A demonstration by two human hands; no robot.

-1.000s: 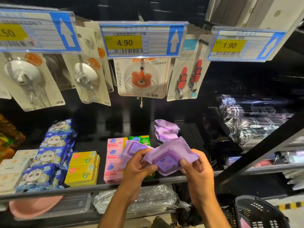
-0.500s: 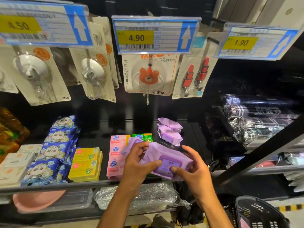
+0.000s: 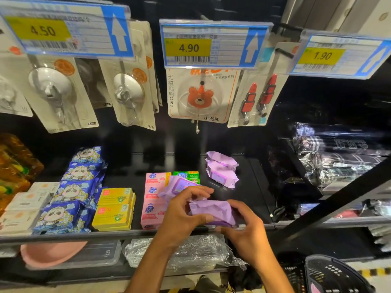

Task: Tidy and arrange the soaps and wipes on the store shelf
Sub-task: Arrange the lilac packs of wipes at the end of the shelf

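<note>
We grip the purple wipes pack [image 3: 211, 210] just above the shelf [image 3: 63, 236] front edge, left hand [image 3: 184, 210] and right hand [image 3: 247, 235] curled round its ends. We should set it flat beside the pink soaps [image 3: 153, 208], squared with the purple packs [image 3: 222, 170] behind.

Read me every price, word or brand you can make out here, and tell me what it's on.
"4.50": left price tag
"4.90": middle price tag
"1.90": right price tag
"无痕粘钩", "5", "小派熊": bear hook card
"超能": pink soap boxes, green soap box
Too blurred: small print on tags, purple wipes pack, yellow soap boxes
</note>
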